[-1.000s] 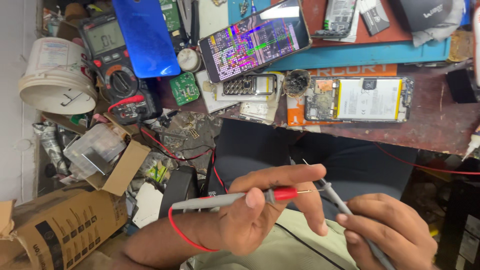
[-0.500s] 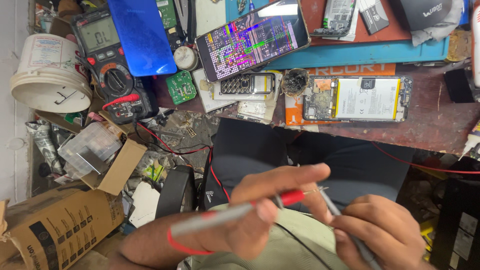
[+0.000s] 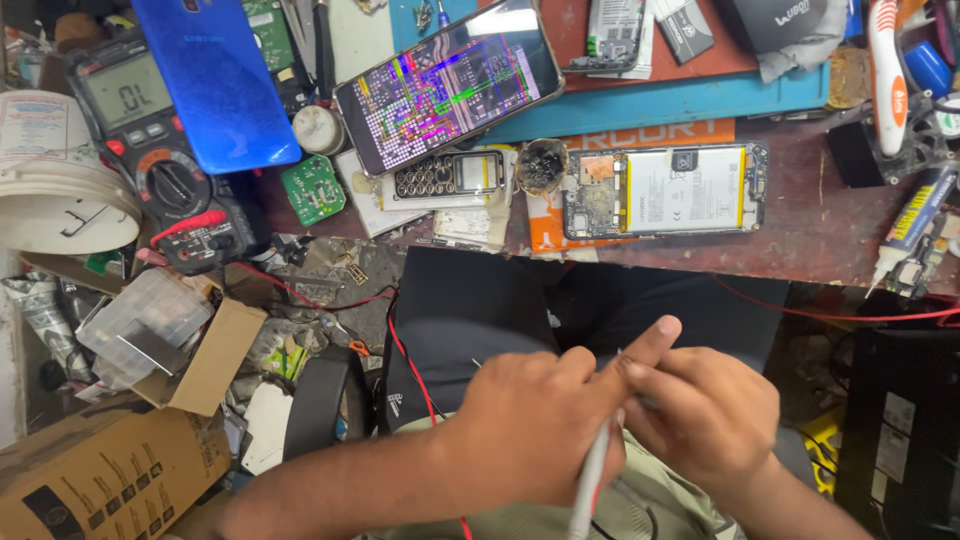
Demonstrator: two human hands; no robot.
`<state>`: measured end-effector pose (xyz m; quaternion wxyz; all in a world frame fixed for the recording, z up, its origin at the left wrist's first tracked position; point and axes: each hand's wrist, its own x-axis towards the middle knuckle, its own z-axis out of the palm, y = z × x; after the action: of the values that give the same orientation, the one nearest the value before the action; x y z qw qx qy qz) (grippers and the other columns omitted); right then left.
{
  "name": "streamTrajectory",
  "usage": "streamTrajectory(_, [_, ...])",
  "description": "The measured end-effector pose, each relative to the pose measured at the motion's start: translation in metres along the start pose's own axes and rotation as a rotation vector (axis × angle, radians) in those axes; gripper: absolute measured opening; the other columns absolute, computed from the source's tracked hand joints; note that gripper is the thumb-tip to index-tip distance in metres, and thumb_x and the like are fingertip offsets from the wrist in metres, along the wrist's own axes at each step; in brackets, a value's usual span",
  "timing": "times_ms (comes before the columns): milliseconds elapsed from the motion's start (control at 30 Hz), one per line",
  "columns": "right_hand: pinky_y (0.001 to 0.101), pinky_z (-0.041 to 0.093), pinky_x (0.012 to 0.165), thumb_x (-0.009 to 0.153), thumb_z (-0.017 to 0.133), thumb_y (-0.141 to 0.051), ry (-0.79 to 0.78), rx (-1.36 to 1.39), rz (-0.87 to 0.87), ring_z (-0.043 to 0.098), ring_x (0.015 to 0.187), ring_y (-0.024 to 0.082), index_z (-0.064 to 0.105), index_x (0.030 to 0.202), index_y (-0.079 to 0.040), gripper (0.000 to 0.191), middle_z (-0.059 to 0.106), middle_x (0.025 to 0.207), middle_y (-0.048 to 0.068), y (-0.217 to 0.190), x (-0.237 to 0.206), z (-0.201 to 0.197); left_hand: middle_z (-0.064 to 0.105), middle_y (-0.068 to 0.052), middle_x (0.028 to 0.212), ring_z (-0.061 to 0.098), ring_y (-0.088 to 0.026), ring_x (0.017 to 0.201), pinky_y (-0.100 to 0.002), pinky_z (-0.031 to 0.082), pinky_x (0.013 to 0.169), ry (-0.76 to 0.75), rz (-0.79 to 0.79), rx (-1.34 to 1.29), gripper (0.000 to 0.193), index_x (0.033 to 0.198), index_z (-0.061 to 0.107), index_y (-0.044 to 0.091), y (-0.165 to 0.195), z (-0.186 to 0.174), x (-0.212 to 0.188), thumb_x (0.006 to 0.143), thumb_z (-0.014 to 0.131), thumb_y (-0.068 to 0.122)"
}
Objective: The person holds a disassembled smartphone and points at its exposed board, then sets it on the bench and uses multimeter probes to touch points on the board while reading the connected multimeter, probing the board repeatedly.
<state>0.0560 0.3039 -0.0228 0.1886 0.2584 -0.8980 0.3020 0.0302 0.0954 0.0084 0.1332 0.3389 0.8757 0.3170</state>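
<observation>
MOVED: both hands have drawn together over the lap, probes swung from level to near upright | HANDS: left hand (image 3: 530,430) wraps the grey probe (image 3: 592,480); right hand (image 3: 700,420) pinches something I cannot make out | RISK: red lead (image 3: 410,370) could snag, dragging the multimeter (image 3: 160,160) off the worktop (image 3: 800,230).

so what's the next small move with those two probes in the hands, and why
Probably bring both hands up to the opened phone on the bench. Right now the left hand and right hand are pressed together over the lap, the grey probe pointing down and away from the board. The multimeter is on, yet neither tip touches anything to measure.
</observation>
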Motion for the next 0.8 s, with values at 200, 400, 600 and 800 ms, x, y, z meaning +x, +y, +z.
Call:
streamTrajectory(200, [0.036, 0.061, 0.07, 0.079, 0.083, -0.002, 0.004, -0.124, -0.166, 0.074, 0.082, 0.028, 0.073, 0.106, 0.003, 0.029, 0.071, 0.092, 0.012, 0.001, 0.013, -0.006, 0.055, -0.009, 0.06, 0.061, -0.029, 0.047, -0.044, 0.047, 0.043, -0.176, -0.021, -0.007, 0.107, 0.155, 0.038, -0.004, 0.006, -0.03, 0.016, 0.081, 0.07, 0.067])
streamTrajectory(400, [0.0364, 0.064, 0.081, 0.087, 0.074, 0.008, 0.222, -0.079, 0.13, 0.075, 0.094, 0.03, 0.068, 0.106, 0.002, 0.021, 0.07, 0.103, 0.019, 0.022, -0.002, -0.017, 0.052, -0.004, 0.069, 0.052, -0.021, 0.064, -0.04, 0.04, 0.059, 0.211, 0.275, -0.041, 0.081, 0.125, 0.063, 0.006, -0.029, -0.076, 0.003, 0.08, 0.058, 0.074])
streamTrajectory(600, [0.0398, 0.061, 0.085, 0.103, 0.064, -0.004, 0.513, 0.971, 0.705, 0.074, 0.095, 0.029, 0.07, 0.115, 0.004, 0.015, 0.072, 0.111, 0.023, 0.02, -0.023, 0.003, 0.048, -0.006, 0.07, 0.047, -0.021, 0.072, -0.039, 0.04, 0.071, 0.933, 0.314, -1.271, 0.048, 0.082, 0.056, 0.01, -0.042, -0.05, -0.013, 0.113, 0.039, 0.044])
streamTrajectory(800, [0.0492, 0.063, 0.086, 0.102, 0.069, -0.01, 0.232, 1.443, 0.53, 0.074, 0.098, 0.037, 0.071, 0.119, 0.001, 0.02, 0.073, 0.109, 0.026, -0.006, -0.013, 0.006, 0.045, -0.007, 0.075, 0.045, -0.021, 0.08, -0.035, 0.037, 0.076, 0.81, 0.159, -1.931, 0.051, 0.076, 0.038, 0.011, -0.01, -0.049, 0.009, 0.121, 0.027, 0.035])
